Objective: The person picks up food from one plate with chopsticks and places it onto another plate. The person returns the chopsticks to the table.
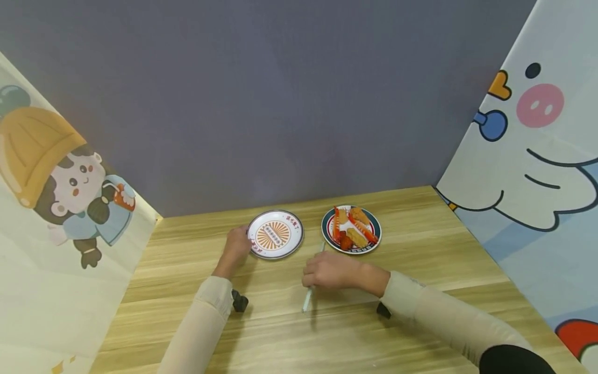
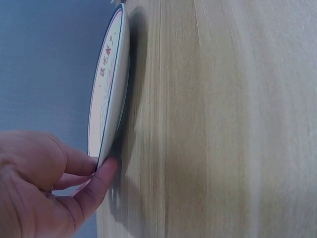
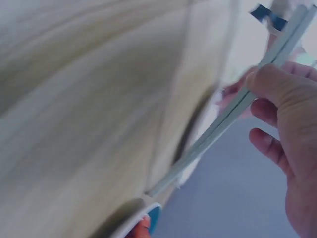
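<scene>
My left hand (image 1: 237,243) pinches the left rim of a white plate (image 1: 289,240) with an orange sunburst print. In the left wrist view, the thumb is on the near side of this plate (image 2: 105,99) and fingers are on the other. A pair of pale green chopsticks (image 1: 307,300) is held in my right hand (image 1: 330,270), in front of the gap between two plates. The right wrist view shows the chopsticks (image 3: 218,126) lying together, pinched by thumb and fingers. Right of them stands a green-rimmed plate (image 1: 326,236) bearing red crab-stick-like pieces and golden fried-looking food (image 1: 357,237).
The plates stand on a wood-grain table (image 1: 271,337) near its back edge. A grey panel (image 1: 289,104) rises behind. Cartoon-printed panels flank it at left (image 1: 56,291) and right (image 1: 490,176). Dark wrist-camera mounts (image 1: 240,301) hang by the sleeves.
</scene>
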Demonstrator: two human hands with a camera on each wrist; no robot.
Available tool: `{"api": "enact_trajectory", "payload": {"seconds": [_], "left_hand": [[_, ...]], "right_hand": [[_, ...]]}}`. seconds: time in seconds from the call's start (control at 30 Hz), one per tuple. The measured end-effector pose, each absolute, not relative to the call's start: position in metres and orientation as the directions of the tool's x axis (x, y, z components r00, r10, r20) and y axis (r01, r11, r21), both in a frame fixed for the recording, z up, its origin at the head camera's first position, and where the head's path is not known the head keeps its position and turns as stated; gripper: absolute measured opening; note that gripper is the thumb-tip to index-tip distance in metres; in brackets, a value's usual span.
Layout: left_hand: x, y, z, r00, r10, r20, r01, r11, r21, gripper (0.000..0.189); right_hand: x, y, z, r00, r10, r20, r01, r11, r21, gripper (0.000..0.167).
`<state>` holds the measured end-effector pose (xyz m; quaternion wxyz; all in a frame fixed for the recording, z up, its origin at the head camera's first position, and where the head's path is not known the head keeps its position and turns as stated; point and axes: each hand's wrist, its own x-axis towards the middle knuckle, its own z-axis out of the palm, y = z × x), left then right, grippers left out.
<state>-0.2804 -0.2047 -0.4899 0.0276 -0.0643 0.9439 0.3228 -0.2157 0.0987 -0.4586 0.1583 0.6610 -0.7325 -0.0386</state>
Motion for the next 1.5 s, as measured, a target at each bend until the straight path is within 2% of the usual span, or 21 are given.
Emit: {"api": "enact_trajectory", "payload": {"seconds": [0.4, 0.57, 0.77, 0.9, 1.27, 1.5], "left_hand": [[-0.281, -0.207, -0.489, -0.992, -0.078, -0.098, -0.121, 0.788, 0.603, 0.059], [-0.281, -0.208, -0.488, -0.993, -0.073, -0.094, -0.115, 0.789, 0.604, 0.059], [-0.283, -0.208, -0.488, -0.992, -0.073, -0.102, -0.119, 0.795, 0.595, 0.057], [-0.283, -0.208, -0.488, -0.990, -0.082, -0.118, -0.137, 0.784, 0.605, 0.056], [-0.283, -0.207, -0.490, -0.990, -0.077, -0.116, -0.131, 0.800, 0.585, 0.056], [-0.283, -0.208, -0.489, -0.992, -0.076, -0.104, -0.123, 0.802, 0.585, 0.056]], "right_hand": [[-0.227, 0.108, -0.427, -0.142, -0.898, 0.417, -0.969, 0.213, 0.127, 0.022], [-0.231, 0.114, -0.412, -0.189, -0.860, 0.474, -0.975, 0.223, 0.015, 0.014], [-0.233, 0.120, -0.395, -0.331, -0.848, 0.414, -0.939, 0.256, -0.228, 0.005], [-0.234, 0.121, -0.392, -0.400, -0.840, 0.366, -0.902, 0.292, -0.317, 0.006], [-0.237, 0.127, -0.398, -0.462, -0.810, 0.361, -0.870, 0.336, -0.361, 0.007], [-0.238, 0.126, -0.403, -0.438, -0.825, 0.357, -0.872, 0.294, -0.391, 0.004]]}}
